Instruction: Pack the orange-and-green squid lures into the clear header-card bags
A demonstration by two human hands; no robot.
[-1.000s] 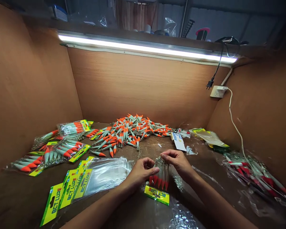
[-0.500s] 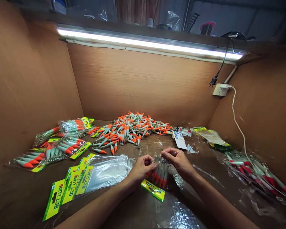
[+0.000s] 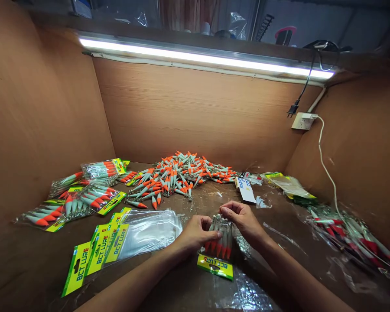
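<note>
A clear plastic bag of fishing lures (image 3: 219, 245) hangs between my two hands, its yellow-green header card (image 3: 215, 267) pointing toward me. Several pale lures with orange tips lie side by side in it, hooks at the far end. My left hand (image 3: 199, 234) is closed on the bag's left side, thumb laid across the front. With thumb and index finger my right hand (image 3: 238, 216) pinches the far end near the hooks. Left of my hands, flat bags (image 3: 149, 229) with yellow header cards (image 3: 77, 268) lie fanned out.
A heap of loose orange-tipped lures (image 3: 178, 173) lies at the back. Filled lure packs (image 3: 100, 197) are piled at the left. On the right are red-and-white lures (image 3: 351, 234), more packaging (image 3: 289, 186), a white cord (image 3: 325, 160) and a handwritten card (image 3: 245, 190).
The bag has turned to face me more squarely, and its header card has shifted slightly right. My left thumb has slid a little right across the bag; the right hand stays near the hook end.
</note>
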